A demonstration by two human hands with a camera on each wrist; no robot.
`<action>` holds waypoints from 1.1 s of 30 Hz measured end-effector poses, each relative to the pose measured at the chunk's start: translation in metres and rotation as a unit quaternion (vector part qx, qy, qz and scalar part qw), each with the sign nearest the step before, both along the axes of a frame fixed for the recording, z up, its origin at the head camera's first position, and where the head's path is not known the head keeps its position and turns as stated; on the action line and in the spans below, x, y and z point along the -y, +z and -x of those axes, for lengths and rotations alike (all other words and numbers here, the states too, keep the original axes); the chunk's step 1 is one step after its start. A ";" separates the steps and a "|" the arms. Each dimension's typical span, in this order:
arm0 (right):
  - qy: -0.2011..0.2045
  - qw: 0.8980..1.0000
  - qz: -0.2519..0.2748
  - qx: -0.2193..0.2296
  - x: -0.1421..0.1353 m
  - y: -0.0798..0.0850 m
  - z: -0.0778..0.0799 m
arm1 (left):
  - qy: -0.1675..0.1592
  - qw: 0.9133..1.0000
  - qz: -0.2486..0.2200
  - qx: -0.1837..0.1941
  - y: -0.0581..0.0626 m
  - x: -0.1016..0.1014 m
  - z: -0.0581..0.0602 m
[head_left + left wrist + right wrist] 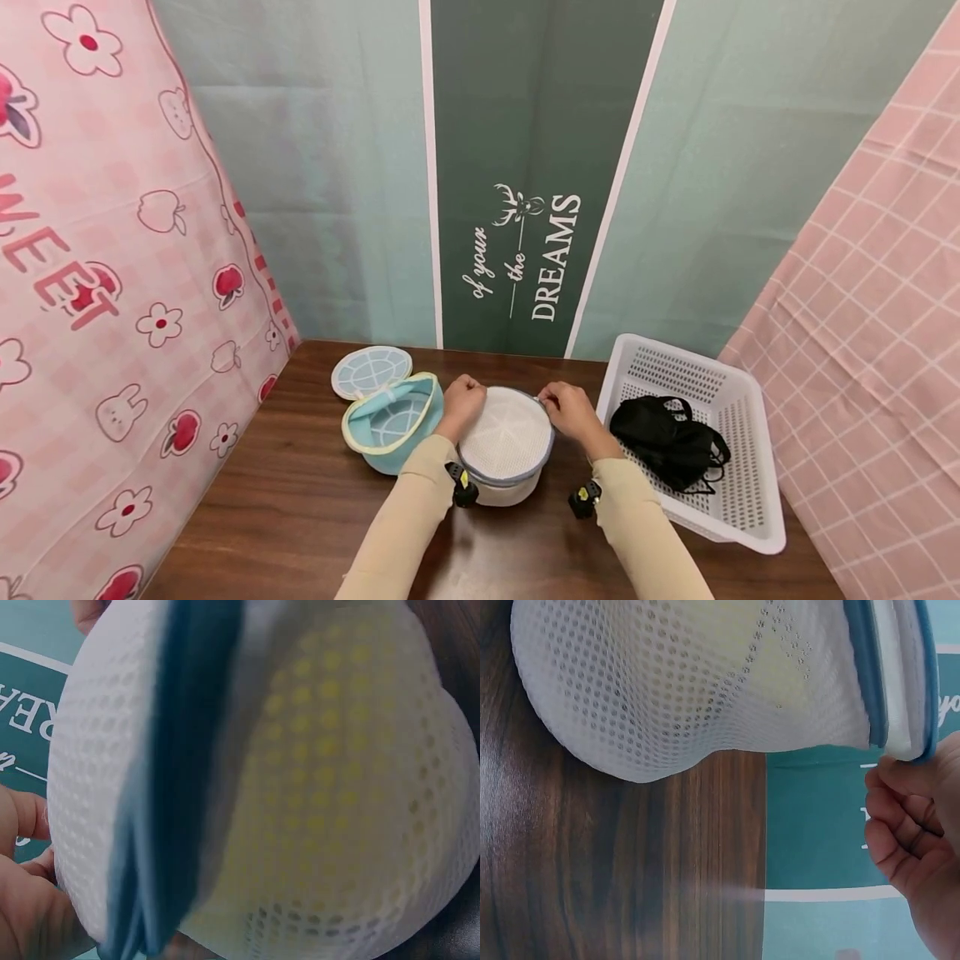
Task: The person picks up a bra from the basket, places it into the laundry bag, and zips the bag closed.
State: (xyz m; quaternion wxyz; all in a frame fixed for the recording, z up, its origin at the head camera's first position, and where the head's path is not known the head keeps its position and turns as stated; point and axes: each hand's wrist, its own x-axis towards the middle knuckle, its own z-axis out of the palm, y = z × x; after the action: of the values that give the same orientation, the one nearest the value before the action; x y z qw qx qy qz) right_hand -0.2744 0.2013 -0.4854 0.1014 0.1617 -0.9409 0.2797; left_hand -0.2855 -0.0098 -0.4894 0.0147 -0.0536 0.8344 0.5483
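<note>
In the head view a round white mesh laundry bag (507, 435) with blue trim stands on the table between both hands, its top lying over the opening. Something yellow (322, 750) shows through the mesh in the left wrist view. My left hand (463, 404) grips the bag's far left rim, fingers curled. At the far right rim my right hand (567, 408) pinches the edge by the zipper between thumb and bent forefinger. The right wrist view shows the blue-and-white zipper band (889, 675) running up to those fingertips.
Left of the white bag sits a light blue bag (390, 458) with yellow trim, its mouth uncovered, and a round pale blue panel (372, 372) behind it. A white plastic basket (757, 467) on the right holds black strappy garments (667, 437). Curtains border the brown table (255, 517).
</note>
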 end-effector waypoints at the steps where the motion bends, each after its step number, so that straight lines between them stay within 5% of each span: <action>1: -0.003 1.000 0.001 0.001 0.000 0.000 -0.001 | 0.008 1.000 -0.003 -0.002 0.000 0.000 0.000; 21: -0.029 0.999 0.031 -0.011 -0.014 0.001 -0.025 | 0.128 0.989 -0.063 -0.025 -0.003 -0.001 -0.007; 28: -0.031 0.998 0.045 0.006 -0.014 0.004 -0.030 | 0.142 0.987 -0.063 -0.032 -0.004 0.000 -0.007; 33: -0.044 0.997 0.054 0.016 -0.017 0.006 -0.031 | 0.114 0.991 -0.069 -0.017 0.000 0.002 -0.011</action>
State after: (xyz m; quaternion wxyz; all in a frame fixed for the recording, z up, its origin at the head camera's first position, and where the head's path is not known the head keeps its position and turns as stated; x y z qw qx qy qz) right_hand -0.2433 0.2184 -0.4790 0.1070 0.1094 -0.9322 0.3281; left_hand -0.2742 -0.0117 -0.4893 -0.0590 -0.1381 0.7833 0.6032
